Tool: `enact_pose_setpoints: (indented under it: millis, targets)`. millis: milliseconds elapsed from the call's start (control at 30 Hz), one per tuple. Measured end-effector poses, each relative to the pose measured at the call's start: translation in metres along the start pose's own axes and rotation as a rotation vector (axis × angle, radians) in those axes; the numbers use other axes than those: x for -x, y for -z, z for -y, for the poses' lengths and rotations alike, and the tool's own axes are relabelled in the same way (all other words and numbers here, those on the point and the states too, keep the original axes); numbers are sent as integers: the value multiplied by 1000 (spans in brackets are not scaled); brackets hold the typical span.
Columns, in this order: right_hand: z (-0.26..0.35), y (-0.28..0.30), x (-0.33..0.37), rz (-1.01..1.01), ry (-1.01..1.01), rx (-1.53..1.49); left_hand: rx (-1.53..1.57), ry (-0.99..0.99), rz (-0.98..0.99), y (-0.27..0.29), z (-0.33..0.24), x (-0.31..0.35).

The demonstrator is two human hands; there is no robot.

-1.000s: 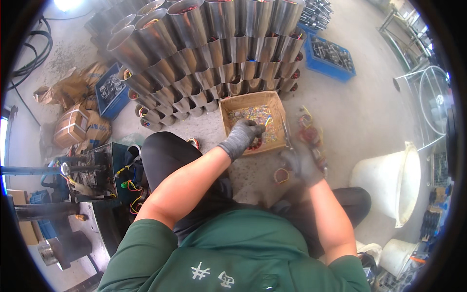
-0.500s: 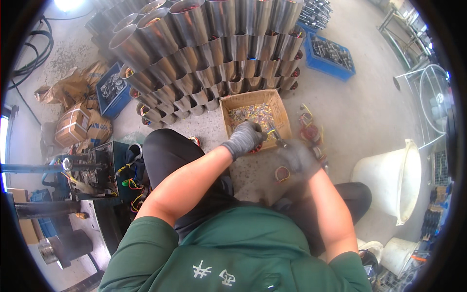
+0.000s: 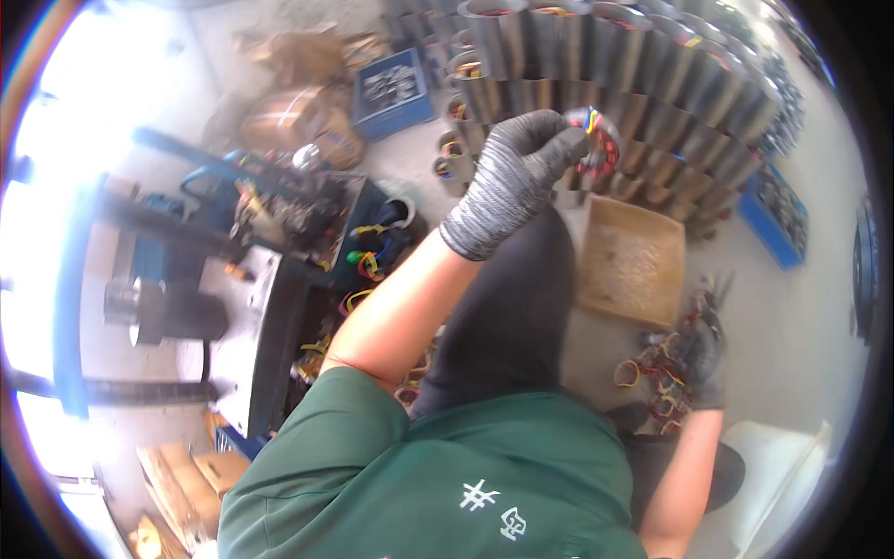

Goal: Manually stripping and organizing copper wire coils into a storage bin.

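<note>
In a grey knit glove, my left hand is raised in front of the metal tubes. Its thumb and fingers pinch a ring-shaped motor stator with red windings and yellow and blue wire ends. Lower at the right, my right hand, gloved too and blurred, is closed around dark pliers whose jaws point away from me, slightly apart. Several similar stators with red and yellow wires lie on the floor beside that hand. A cardboard box holding small colourful clippings sits between my hands, farther off.
Stacked metal tubes with wires inside stand at the back. Blue crates of metal parts flank them. A machine with bars is at my left, wired parts beside it. A white tub stands at lower right.
My view has swung left. The left hand has lifted away from the box with the stator. My right hand has drawn apart from it, down to the pile of stators, with the pliers.
</note>
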State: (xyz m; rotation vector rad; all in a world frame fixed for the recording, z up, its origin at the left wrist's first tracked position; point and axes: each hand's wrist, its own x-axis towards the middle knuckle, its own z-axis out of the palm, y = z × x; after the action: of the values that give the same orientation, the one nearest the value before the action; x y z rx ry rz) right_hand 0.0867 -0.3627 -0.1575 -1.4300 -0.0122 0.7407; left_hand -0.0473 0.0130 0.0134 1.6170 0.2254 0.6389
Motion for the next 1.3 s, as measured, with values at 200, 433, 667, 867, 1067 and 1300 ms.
enact_pose_setpoints:
  millis: [200,433,667,867,1067,1300]
  targets:
    - [9,-6,20,-27,126,93,-254,120,-154,113,3,77]
    - [12,-10,37,-14,83,205,-507,760,-379,260,107,186]
    - [-18,18,20,-35,73,124,-1245,807,-176,304,156,268]
    - [-15,9,32,-124,72,136,-1453,433,-340,260,159,225]
    - [-13,19,32,-81,-50,173,-1037,359,37,154,254,156]
    - [-65,71,14,-189,-4,182,-1039,660,548,62,408,110]
